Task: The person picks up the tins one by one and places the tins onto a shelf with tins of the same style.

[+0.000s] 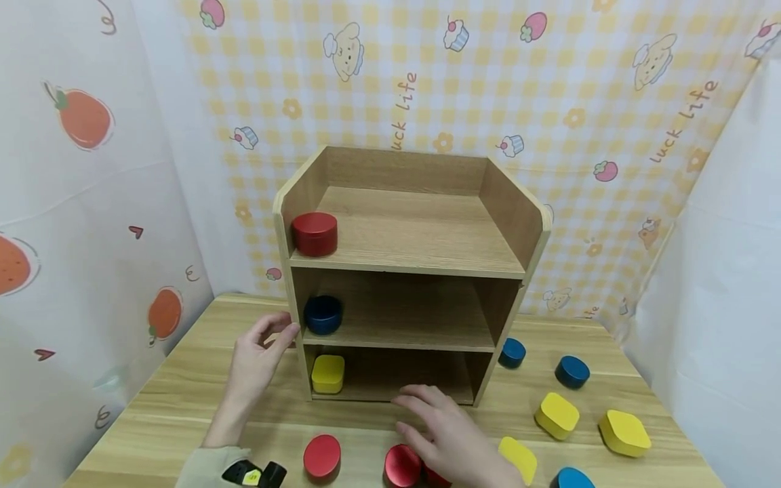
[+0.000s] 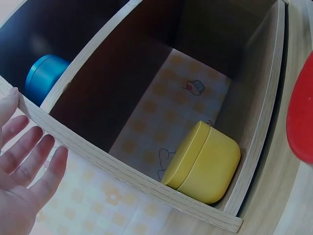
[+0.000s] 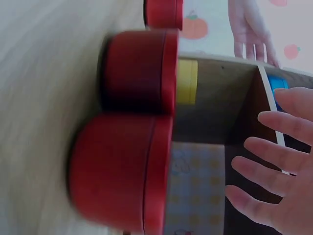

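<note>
My left hand (image 1: 259, 359) is at the left side panel of a wooden shelf unit (image 1: 409, 266), thumb near its front edge, fingers loosely bent and around nothing. My right hand (image 1: 448, 434) hovers over two red round tins (image 1: 403, 465), fingers spread, holding nothing; in the right wrist view those tins (image 3: 117, 171) lie below the palm. A third red tin (image 1: 322, 457) stands to their left. On the shelf, a red tin (image 1: 314, 234) is on the top level, a blue tin (image 1: 323, 315) on the middle one and a yellow squarish tin (image 1: 328, 374) on the bottom, all at the left.
Right of the shelf, blue round tins (image 1: 572, 372) and yellow squarish tins (image 1: 625, 433) are scattered on the wooden table (image 1: 165, 420). One blue tin (image 1: 512, 353) stands close to the shelf's right side. Patterned cloth (image 1: 390, 81) hangs behind and at the left.
</note>
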A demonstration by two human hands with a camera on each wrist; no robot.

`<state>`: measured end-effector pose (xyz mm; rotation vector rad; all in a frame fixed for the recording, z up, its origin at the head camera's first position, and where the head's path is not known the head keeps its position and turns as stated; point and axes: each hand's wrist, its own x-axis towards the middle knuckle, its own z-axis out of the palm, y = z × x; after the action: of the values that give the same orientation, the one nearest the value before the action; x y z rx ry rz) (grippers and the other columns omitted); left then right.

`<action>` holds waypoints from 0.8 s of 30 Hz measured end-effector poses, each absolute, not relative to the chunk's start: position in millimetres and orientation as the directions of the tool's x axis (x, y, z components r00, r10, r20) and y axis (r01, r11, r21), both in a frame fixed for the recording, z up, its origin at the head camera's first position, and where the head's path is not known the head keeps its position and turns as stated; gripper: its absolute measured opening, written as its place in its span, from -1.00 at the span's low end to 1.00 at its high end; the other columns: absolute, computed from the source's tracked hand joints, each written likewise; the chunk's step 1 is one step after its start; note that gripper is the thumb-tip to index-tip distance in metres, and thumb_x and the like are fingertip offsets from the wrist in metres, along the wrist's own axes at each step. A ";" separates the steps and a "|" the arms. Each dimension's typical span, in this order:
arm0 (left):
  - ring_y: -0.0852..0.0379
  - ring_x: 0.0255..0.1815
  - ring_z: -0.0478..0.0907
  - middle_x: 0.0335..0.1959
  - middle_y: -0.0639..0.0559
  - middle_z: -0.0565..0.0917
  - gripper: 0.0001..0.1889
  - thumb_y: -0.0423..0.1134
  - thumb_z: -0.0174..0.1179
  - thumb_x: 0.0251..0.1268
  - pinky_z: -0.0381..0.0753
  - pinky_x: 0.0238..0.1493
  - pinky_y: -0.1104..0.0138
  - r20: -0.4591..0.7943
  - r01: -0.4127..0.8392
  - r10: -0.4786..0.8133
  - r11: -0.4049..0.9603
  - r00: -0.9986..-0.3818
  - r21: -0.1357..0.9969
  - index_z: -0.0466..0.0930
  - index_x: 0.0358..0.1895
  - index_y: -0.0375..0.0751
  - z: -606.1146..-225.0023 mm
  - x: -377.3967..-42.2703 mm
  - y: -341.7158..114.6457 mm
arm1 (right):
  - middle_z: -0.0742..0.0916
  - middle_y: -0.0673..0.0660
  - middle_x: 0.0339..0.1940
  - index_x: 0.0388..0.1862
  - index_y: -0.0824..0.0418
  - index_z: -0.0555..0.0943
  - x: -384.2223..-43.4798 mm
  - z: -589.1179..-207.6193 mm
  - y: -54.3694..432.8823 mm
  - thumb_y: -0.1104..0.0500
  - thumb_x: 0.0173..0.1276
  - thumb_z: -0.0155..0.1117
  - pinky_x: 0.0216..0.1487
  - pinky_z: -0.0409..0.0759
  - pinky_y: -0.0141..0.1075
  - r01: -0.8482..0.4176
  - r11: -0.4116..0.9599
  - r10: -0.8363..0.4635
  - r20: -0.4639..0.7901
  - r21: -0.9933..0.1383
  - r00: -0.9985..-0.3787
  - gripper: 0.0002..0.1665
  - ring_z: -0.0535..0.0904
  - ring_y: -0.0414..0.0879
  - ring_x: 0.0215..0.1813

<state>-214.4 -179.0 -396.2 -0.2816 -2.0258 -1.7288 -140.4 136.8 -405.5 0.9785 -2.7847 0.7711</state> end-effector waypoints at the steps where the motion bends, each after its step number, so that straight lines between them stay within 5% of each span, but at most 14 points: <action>1: 0.26 -0.19 0.62 -0.22 0.05 0.64 -0.76 -0.33 0.25 0.36 0.69 -0.19 0.39 0.464 0.437 -0.138 0.188 -0.875 0.880 0.59 -0.02 -0.40 -395.6 -214.2 -179.0 | 0.56 -0.05 0.22 0.23 -0.05 0.56 -140.2 -405.9 133.6 -0.08 0.50 0.13 0.17 0.55 0.04 -0.606 0.662 -0.568 0.233 -0.440 -0.789 -0.61 0.51 -0.06 0.18; 14: 0.28 -0.20 0.62 -0.22 0.09 0.64 -0.73 -0.31 0.24 0.37 0.69 -0.16 0.38 0.447 0.420 -0.141 0.185 -0.884 0.889 0.57 0.02 -0.41 -395.6 -212.0 -177.7 | 0.57 -0.08 0.20 0.24 0.01 0.55 -141.0 -419.0 97.6 -0.03 0.49 0.16 0.15 0.58 -0.22 -0.662 0.569 -0.664 0.202 -0.487 -0.720 -0.60 0.50 -0.20 0.16; 24: 0.30 -0.19 0.61 -0.22 0.11 0.65 -0.74 -0.33 0.24 0.36 0.68 -0.17 0.42 0.451 0.425 -0.143 0.180 -0.881 0.887 0.57 0.01 -0.42 -395.1 -212.0 -177.6 | 0.57 -0.15 0.18 0.27 -0.07 0.52 -135.1 -421.6 71.6 0.03 0.34 0.36 -0.05 0.61 -0.38 -0.426 0.516 -0.595 0.047 -0.744 -0.803 -0.48 0.52 -0.20 0.07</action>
<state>-212.0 -177.6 -395.1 -0.2641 -2.0271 -1.7468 -135.1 71.6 -421.6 0.9970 -2.9167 1.3294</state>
